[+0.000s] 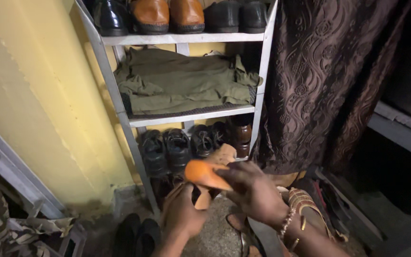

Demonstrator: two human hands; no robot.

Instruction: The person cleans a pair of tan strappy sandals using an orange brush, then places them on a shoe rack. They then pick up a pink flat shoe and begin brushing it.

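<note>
Bare forearms, no sleeves; beaded bracelet (288, 220) and gold bangles (295, 242) on right wrist.

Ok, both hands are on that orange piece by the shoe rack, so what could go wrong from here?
1. The orange piece is pinched only at its end by the right hand; it could slip onto the sandals below.
2. The left hand works close to the rack's lower shelf, so a jerk might knock the dark shoes off.
3. The light is dim and the picture is blurred, so the grip is hard to judge.
</note>
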